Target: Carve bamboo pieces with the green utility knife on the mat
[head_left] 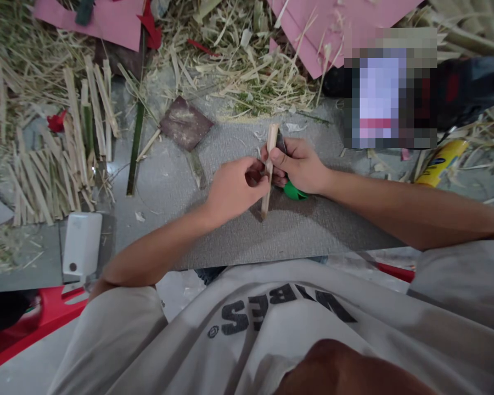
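A split bamboo stick stands nearly upright in the picture between my hands, above the grey table. My left hand pinches its lower part from the left between thumb and curled fingers. My right hand has its thumb pressed on the stick's upper half. That hand also grips a knife, whose green handle sticks out below the palm and whose dark blade shows partly behind the stick. The rest of the blade is hidden by my fingers.
Cut bamboo sticks lie piled at the left. Nearby are a white power bank-like device, a brown square sheet and a green strip. Shavings and pink paper cover the back. A yellow tube lies right.
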Demonstrator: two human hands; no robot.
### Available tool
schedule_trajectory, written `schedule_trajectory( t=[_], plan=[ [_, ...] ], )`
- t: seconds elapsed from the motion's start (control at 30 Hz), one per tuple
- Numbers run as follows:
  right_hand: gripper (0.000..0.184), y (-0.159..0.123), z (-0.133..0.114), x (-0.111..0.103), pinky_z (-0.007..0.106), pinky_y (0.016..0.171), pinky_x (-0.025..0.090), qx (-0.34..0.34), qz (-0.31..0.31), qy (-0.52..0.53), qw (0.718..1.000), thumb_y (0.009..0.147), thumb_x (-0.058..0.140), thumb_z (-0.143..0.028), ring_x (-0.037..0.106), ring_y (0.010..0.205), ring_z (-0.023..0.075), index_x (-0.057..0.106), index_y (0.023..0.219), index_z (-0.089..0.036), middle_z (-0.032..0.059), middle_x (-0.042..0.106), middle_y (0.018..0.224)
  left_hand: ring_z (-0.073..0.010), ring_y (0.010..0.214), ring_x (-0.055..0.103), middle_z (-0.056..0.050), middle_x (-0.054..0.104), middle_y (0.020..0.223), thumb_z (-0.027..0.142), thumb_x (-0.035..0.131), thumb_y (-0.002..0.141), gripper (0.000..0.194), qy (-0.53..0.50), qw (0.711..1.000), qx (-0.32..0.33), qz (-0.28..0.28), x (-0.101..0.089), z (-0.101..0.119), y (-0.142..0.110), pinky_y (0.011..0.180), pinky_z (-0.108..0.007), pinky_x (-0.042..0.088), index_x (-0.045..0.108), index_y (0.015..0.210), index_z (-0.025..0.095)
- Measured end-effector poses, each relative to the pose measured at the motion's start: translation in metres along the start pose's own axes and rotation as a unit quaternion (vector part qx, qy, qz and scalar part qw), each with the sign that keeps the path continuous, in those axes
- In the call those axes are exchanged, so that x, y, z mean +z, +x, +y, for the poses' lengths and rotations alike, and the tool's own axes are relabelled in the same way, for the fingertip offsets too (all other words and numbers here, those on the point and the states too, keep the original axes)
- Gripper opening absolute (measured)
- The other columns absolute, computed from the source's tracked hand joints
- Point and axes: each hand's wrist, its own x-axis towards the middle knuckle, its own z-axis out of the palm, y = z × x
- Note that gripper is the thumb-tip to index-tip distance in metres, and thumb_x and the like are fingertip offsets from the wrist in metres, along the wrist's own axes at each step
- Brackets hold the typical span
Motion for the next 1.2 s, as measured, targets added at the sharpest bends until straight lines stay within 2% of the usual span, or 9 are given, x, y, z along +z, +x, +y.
schedule_trajectory(
  t=[0.17,0.3,0.43,0.57,0.73,0.83,1.0,1.1,1.2],
  plan=[
    [0.070,0.001,-0.001,0.002,0.025,0.045,0.037,-0.002,-0.011,0.003,1.000,0.091,0.089,-0.085,0.040,0.047,0.0091,0.057,0.101,-0.023,-0.0089,0.045,0.063,-0.0192,0.079,0.079,-0.004,0.087,0.091,0.020,0.073,0.091,0.007,0.061,0.998,-0.004,0.015,0.003,0.003,-0.004,0.078,-0.035,0.062,0.076,0.098,0.020],
    [0.067,0.001,-0.001,0.000,0.025,0.043,0.036,-0.007,-0.008,0.015,1.000,0.093,0.088,-0.083,0.040,0.045,0.0094,0.059,0.101,-0.022,-0.0095,0.044,0.062,-0.0199,0.084,0.081,-0.004,0.087,0.092,0.013,0.063,0.092,0.018,0.069,0.998,0.003,0.007,-0.001,0.000,-0.003,0.084,-0.036,0.064,0.077,0.102,0.021],
    [0.065,0.002,-0.001,-0.003,0.025,0.043,0.034,-0.008,-0.002,0.035,0.999,0.097,0.084,-0.081,0.037,0.044,0.0094,0.059,0.103,-0.022,-0.0099,0.041,0.061,-0.0176,0.083,0.078,-0.002,0.085,0.092,0.015,0.062,0.096,0.016,0.048,0.996,0.069,0.016,-0.009,-0.003,-0.002,0.085,-0.034,0.063,0.074,0.103,0.022],
    [0.065,0.002,-0.002,-0.005,0.025,0.044,0.034,-0.004,0.004,0.038,0.999,0.097,0.086,-0.080,0.037,0.046,0.0093,0.058,0.102,-0.022,-0.0096,0.042,0.062,-0.0189,0.086,0.076,-0.005,0.083,0.100,0.020,0.062,0.101,0.014,0.125,0.976,0.179,-0.019,-0.013,-0.008,0.001,0.087,-0.037,0.060,0.076,0.105,0.023],
    [0.065,0.002,-0.005,-0.004,0.026,0.043,0.033,-0.002,0.000,0.036,0.999,0.097,0.086,-0.080,0.036,0.045,0.0087,0.060,0.100,-0.021,-0.0093,0.044,0.061,-0.0257,0.096,0.079,-0.009,0.085,0.108,0.031,0.055,0.113,0.027,0.242,0.935,0.252,-0.058,-0.018,-0.018,0.009,0.095,-0.045,0.056,0.081,0.113,0.024],
    [0.066,0.001,-0.008,-0.003,0.026,0.045,0.034,0.016,0.011,0.036,0.999,0.093,0.091,-0.078,0.037,0.046,0.0084,0.061,0.101,-0.020,-0.0097,0.042,0.061,-0.0254,0.094,0.077,-0.009,0.083,0.104,0.036,0.048,0.118,0.038,0.263,0.922,0.265,-0.098,-0.022,-0.019,0.013,0.099,-0.049,0.056,0.081,0.104,0.026],
    [0.066,0.003,-0.006,-0.002,0.026,0.044,0.034,0.007,0.005,0.036,0.999,0.094,0.088,-0.081,0.034,0.047,0.0086,0.061,0.099,-0.021,-0.0104,0.038,0.060,-0.0242,0.088,0.072,-0.007,0.075,0.089,0.032,0.035,0.120,0.050,0.305,0.901,0.285,-0.120,-0.024,-0.012,0.019,0.100,-0.052,0.057,0.076,0.093,0.027],
    [0.059,0.004,-0.004,-0.003,0.025,0.047,0.036,0.010,-0.008,0.041,0.999,0.101,0.086,-0.074,0.036,0.048,0.0081,0.061,0.101,-0.020,-0.0101,0.039,0.061,-0.0248,0.086,0.071,-0.007,0.071,0.086,0.028,0.032,0.119,0.051,0.305,0.900,0.287,-0.124,-0.021,-0.011,0.021,0.101,-0.054,0.058,0.074,0.091,0.026],
    [0.057,0.004,-0.004,-0.004,0.025,0.045,0.031,0.002,-0.017,0.042,0.999,0.104,0.083,-0.073,0.035,0.047,0.0078,0.061,0.098,-0.020,-0.0090,0.039,0.062,-0.0254,0.084,0.069,-0.008,0.068,0.086,0.024,0.032,0.117,0.049,0.300,0.899,0.293,-0.129,-0.019,-0.014,0.025,0.099,-0.055,0.058,0.074,0.091,0.026]
  ],
)
